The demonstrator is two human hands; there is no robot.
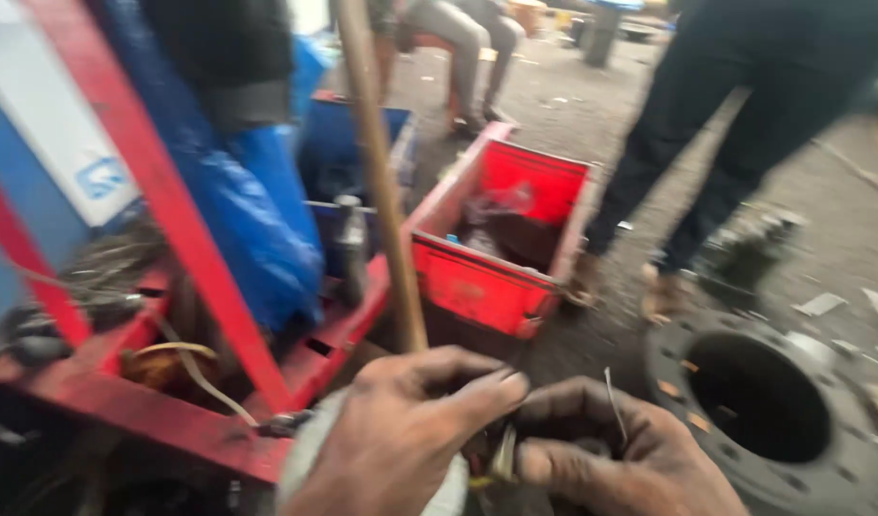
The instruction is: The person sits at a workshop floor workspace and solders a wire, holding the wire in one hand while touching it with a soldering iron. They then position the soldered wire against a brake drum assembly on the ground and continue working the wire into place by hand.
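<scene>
Thin wire pinched between two grimy hands at the bottom of the frame

A short, pale, slightly bent wire (615, 406) is held upright by the curled right hand (611, 459); the left hand (410, 430) is pressed against it, fingers closed together. Beyond, a red open toolbox (501, 229) is seen at centre, a dark flanged ring (754, 401) at lower right.

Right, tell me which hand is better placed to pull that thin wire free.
Probably the right hand. The thin wire stands up directly from its curled fingers, so it is already at the wire. The left hand lies alongside, its fingers pressed on the small parts between both hands.
</scene>
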